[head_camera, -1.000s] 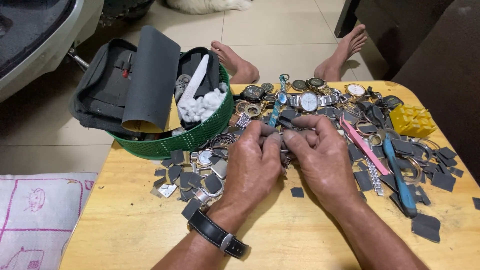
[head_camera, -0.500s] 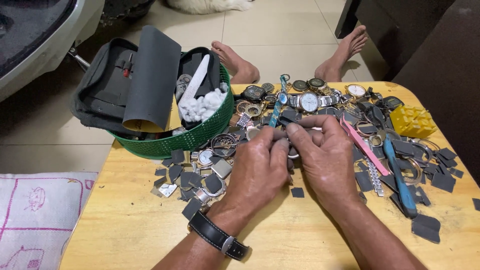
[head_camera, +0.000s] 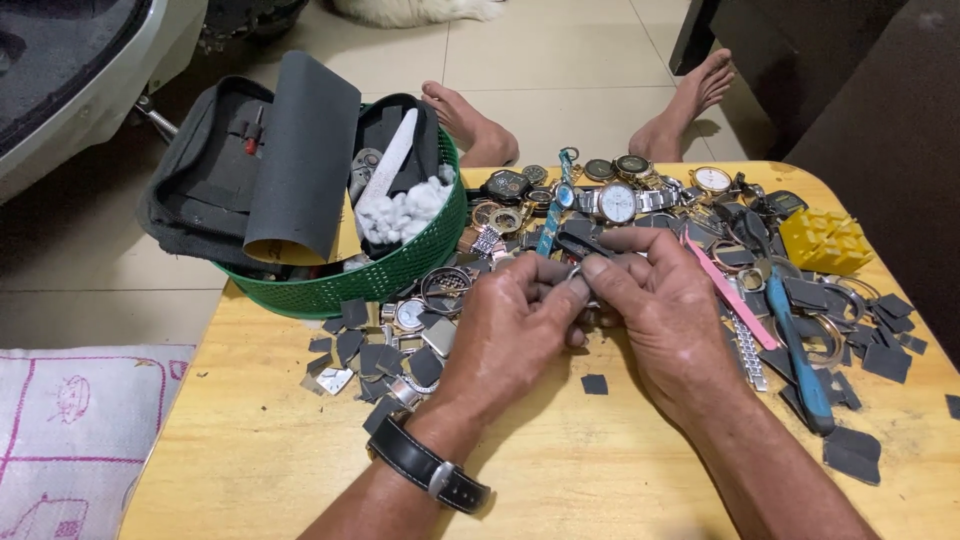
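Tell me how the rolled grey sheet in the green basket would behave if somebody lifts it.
The rolled grey sheet is probably light and floppy, since it curls loosely. It may unroll when lifted, as nothing seems to tie it. It leans in the green basket, so pulling it could disturb neighbouring items.

Left of the pinching fingers, a green mesh-patterned basket (head_camera: 400, 275); right of them a pink strap (head_camera: 730, 295), a blue-handled tool (head_camera: 795, 340) — beyond, a yellow block (head_camera: 825, 240) — all on tan wood-grain table (head_camera: 560, 470).

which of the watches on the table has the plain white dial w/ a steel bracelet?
The round silver watch in the back row, just beyond the right hand. Its dial is bright white on a metal link bracelet; the neighbours show dark, green or gold-rimmed faces.
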